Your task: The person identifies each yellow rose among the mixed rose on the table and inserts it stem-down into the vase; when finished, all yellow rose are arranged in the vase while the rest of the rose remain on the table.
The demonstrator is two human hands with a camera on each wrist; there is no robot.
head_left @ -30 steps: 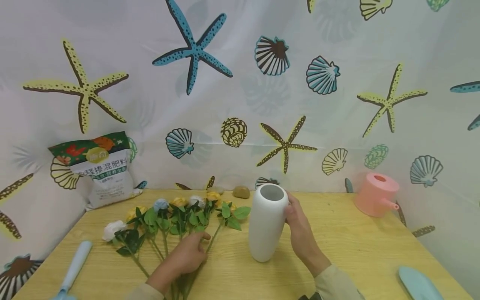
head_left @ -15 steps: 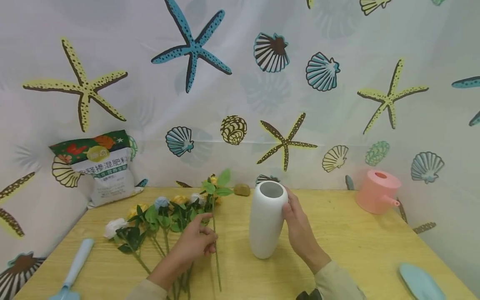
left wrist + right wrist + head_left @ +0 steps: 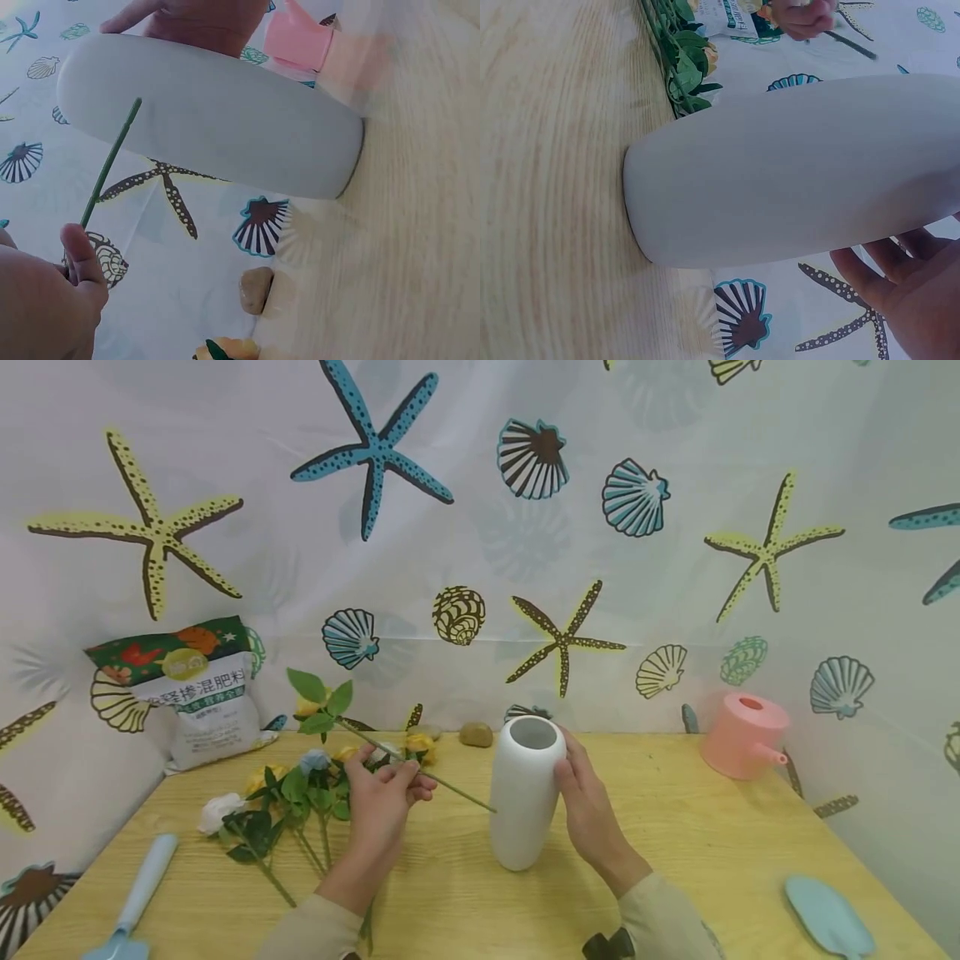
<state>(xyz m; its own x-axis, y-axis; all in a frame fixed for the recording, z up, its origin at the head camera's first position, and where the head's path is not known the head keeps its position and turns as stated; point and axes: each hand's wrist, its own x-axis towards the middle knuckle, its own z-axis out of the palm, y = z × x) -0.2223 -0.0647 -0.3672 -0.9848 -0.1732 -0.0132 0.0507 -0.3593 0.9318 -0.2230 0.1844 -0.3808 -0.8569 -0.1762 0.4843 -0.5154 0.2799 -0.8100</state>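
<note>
My left hand (image 3: 378, 814) pinches the green stem (image 3: 453, 788) of a yellow artificial rose above the other flowers. The rose's leaves (image 3: 318, 722) point up and left, and its bare stem end slants down to the right, overlapping the white vase (image 3: 517, 818) in the head view. My right hand (image 3: 596, 822) holds the vase from its right side, thumb near the top and the other fingers partly hidden behind it. In the left wrist view the stem (image 3: 112, 161) crosses in front of the vase (image 3: 210, 112). The vase's base is at the tabletop.
White, blue and yellow roses (image 3: 315, 762) lie left of the vase. A light blue trowel (image 3: 146, 881) lies at the left, another pale blue tool (image 3: 828, 914) at the right. A fertilizer bag (image 3: 202, 702), stones (image 3: 476, 734) and a pink watering can (image 3: 746, 737) stand along the back.
My left hand has lifted the rose off the bunch and turned it from upright to slanting, the stem end swinging right toward the vase. My right hand stays on the vase.
</note>
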